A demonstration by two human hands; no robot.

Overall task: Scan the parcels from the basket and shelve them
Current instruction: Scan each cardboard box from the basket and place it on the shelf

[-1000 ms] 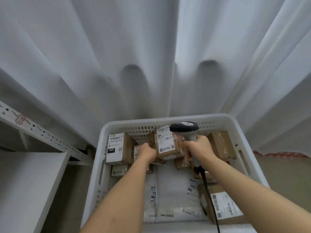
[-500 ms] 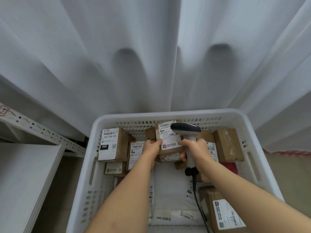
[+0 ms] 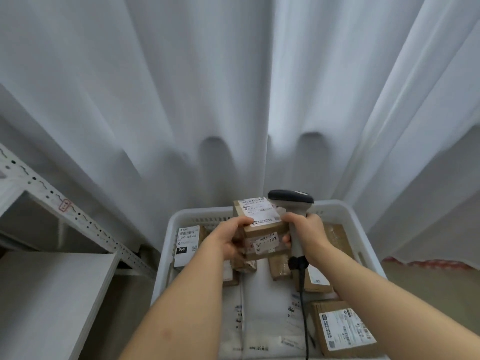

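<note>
White curtains hang behind a white basket [image 3: 166, 245]. Above it, a small cardboard parcel [image 3: 262, 229] is gripped by the left hand [image 3: 228, 240], while a corded barcode scanner [image 3: 293, 216] is clasped in the right hand [image 3: 309, 235], its fingertips steadying the parcel. With the right hand shared, the parcel could be dropped.

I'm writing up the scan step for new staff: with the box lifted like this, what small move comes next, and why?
Probably free the right hand from the box and aim the scanner at the top label. The left hand already grips the cardboard box above the basket, label up, but the scanner head sits beside the box, not facing it.
</note>
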